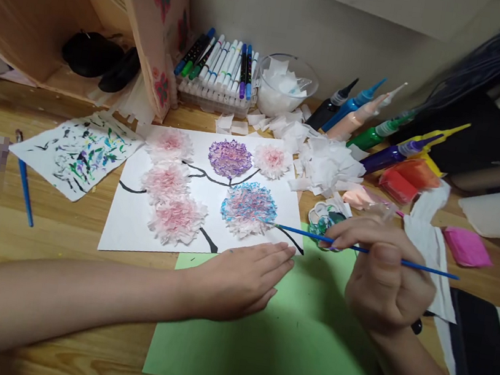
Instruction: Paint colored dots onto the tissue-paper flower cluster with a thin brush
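A: What lies nearest, taking the white sheet (133, 221) as the mark?

B: Just below it, a green paper (274, 346). The left hand (241, 279) rests flat there, fingers together, holding nothing.

A: And the right hand (385, 281)?

B: Right of the sheet, fingers clamped on a blue paintbrush (362, 250), its tip touching the blue-pink tissue flower (249, 209) on the sheet.

A: Farther off?

B: Beyond the sheet's top edge, markers (223, 66) and paint bottles (372, 114).

Two bare forearms, no sleeves, no rings or watch; left hand (241, 279), right hand (385, 281), short unpainted nails
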Available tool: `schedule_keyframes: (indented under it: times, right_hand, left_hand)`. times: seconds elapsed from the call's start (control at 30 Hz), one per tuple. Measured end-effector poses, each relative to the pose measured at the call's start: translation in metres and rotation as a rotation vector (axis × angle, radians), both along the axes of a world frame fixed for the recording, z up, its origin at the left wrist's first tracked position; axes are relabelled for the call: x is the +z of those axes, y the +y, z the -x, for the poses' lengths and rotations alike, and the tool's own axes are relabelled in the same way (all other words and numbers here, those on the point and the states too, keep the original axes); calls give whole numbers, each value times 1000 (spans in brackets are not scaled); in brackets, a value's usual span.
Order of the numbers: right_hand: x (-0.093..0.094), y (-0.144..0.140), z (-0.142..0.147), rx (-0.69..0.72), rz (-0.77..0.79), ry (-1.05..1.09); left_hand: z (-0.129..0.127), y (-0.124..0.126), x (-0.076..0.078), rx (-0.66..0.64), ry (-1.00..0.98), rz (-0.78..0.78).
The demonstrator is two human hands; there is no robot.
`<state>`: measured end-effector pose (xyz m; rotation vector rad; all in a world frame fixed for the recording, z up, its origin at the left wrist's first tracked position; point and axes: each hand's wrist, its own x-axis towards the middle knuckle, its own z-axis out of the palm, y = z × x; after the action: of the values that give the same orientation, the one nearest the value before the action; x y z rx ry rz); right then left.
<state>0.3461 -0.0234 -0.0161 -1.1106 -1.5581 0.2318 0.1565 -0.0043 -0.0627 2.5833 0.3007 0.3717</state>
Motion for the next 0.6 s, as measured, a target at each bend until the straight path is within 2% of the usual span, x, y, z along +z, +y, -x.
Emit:
schedule_keyframes:
  times: [0.1, 0.27, 0.4, 0.6]
  right_hand:
    - [0, 0, 1, -24, -27, 57]
    - [2, -1, -1, 39, 83, -74]
    - [4, -1, -4, 31, 23, -24]
    - [5, -3, -4, 77, 129, -141]
  left_hand:
    - [0, 0, 0, 0, 2, -6]
    - [0, 0, -1, 2, 12, -5]
    - [0, 0, 0, 2, 3, 7]
    - [-1, 1, 1, -3, 15, -13]
